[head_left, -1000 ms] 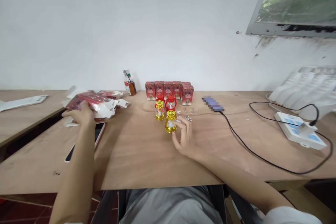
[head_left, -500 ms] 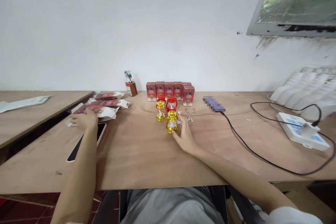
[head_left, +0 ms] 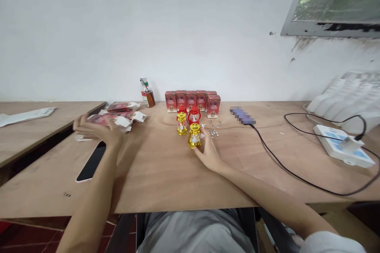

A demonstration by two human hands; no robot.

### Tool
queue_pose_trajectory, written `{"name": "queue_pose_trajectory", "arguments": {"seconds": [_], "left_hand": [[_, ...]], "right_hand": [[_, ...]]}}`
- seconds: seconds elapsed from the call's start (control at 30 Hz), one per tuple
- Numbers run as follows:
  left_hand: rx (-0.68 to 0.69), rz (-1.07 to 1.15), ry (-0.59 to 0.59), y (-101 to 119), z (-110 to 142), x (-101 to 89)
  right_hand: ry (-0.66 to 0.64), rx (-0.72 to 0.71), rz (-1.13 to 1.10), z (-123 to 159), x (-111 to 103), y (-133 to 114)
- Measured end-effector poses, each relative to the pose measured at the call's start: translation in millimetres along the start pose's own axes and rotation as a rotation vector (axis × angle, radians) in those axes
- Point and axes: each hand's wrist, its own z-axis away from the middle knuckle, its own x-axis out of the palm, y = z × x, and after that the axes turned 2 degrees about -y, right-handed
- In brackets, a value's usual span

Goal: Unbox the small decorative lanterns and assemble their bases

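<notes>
My right hand (head_left: 209, 152) lies on the wooden table (head_left: 166, 178), fingers loosely apart, its fingertips right beside a small gold toy lantern (head_left: 194, 136); I cannot tell if they touch it. Behind it stand another gold lantern (head_left: 181, 123) and two red ones (head_left: 194, 114). My left hand (head_left: 99, 129) hovers with fingers spread just in front of a pile of flattened red and white cartons (head_left: 124, 115), holding nothing. A black phone (head_left: 91, 162) lies face up below that hand.
A row of red boxes (head_left: 191, 99) stands at the wall, a small brown bottle (head_left: 147, 95) to their left. Tiny silver button cells (head_left: 213, 132) lie right of the lanterns. A purple device (head_left: 242, 116) trails a black cable (head_left: 285, 168) to a white power strip (head_left: 344, 146).
My left hand has lifted off the cartons and moved right and up, uncovering the phone. My right hand has stayed beside the gold lantern.
</notes>
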Motion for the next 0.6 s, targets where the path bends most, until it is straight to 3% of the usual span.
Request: {"name": "queue_pose_trajectory", "arguments": {"seconds": [0.03, 0.1, 0.27, 0.3, 0.4, 0.6], "left_hand": [[0.066, 0.010, 0.090, 7, 7, 4.1], [0.235, 0.129, 0.010, 24, 26, 14.7], [0.458, 0.424, -0.827, 63, 92, 37.9], [0.464, 0.426, -0.927, 67, 102, 40.3], [0.389, 0.480, -1.056, 70, 122, 44.1], [0.254, 0.621, -1.252, 68, 125, 48.1]], "right_hand": [[-0.008, 0.007, -0.011, 0, 0, 1], [-0.018, 0.025, -0.031, 0, 1, 2], [0.000, 0.036, -0.063, -1, 0, 3], [0.007, 0.039, -0.066, -1, 0, 3], [0.031, 0.049, -0.094, -2, -2, 5], [-0.026, 0.137, -0.270, -3, 0, 7]]}}
